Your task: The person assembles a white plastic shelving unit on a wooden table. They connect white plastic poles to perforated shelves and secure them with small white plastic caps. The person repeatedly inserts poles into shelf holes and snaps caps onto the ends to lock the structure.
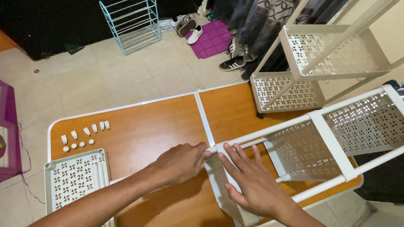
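Orange-brown folding table (155,132) stands on a pale tiled floor (101,78). At its 4 o'clock side lies a white perforated shelf rack (331,138) on its side. Left hand (179,161) pinches the rack's top corner; right hand (252,182) presses flat, fingers spread, on its end panel. Small white caps (84,137) lie at 10 o'clock.

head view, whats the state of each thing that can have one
white rack: lying on its side on the table, part built
end shelf panel: pressed at the rack's end by both hands
left hand: closed on the panel's top corner
right hand: flat, fingers spread on the panel
loose shelf tray: flat, unattached
small white caps: loose, in two rows
second white rack: assembled, tilted
blue rack: upright, empty
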